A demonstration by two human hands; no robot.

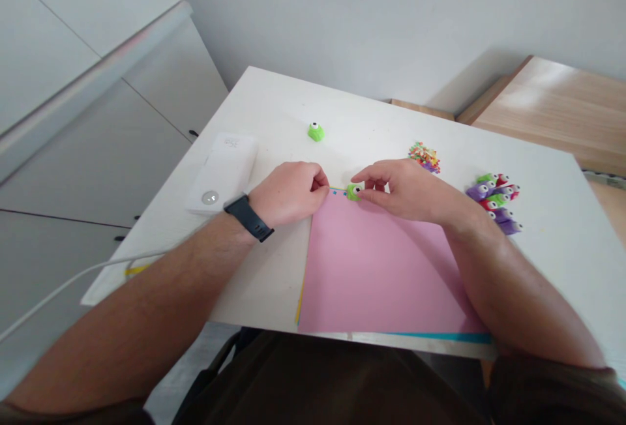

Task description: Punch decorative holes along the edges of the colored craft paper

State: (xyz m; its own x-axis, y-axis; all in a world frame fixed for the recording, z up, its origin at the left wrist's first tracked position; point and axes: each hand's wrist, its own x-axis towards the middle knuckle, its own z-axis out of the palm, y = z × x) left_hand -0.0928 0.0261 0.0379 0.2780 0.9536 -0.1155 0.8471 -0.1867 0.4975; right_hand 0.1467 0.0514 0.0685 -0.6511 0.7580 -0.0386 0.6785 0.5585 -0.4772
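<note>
A pink sheet of paper (376,268) lies before me, with blue and yellow sheets peeking out along its edges. Small blue shapes show near its far left corner. My left hand (296,191) has its fingers closed at that corner, thumb and forefinger pinching the paper. At the far edge, my right hand (398,187) grips a small green craft punch (353,191) with a white, star-marked button, thumb beside the button. Another green craft punch (315,131) stands farther back on the table, apart from both hands.
A pile of tiny colourful pieces (424,157) lies beyond my right hand. Several purple, red and green punches (496,200) are bunched at the right. On the left are a white power bank (222,174) and a white cable (83,273). White cabinets (98,138) flank the table (278,105).
</note>
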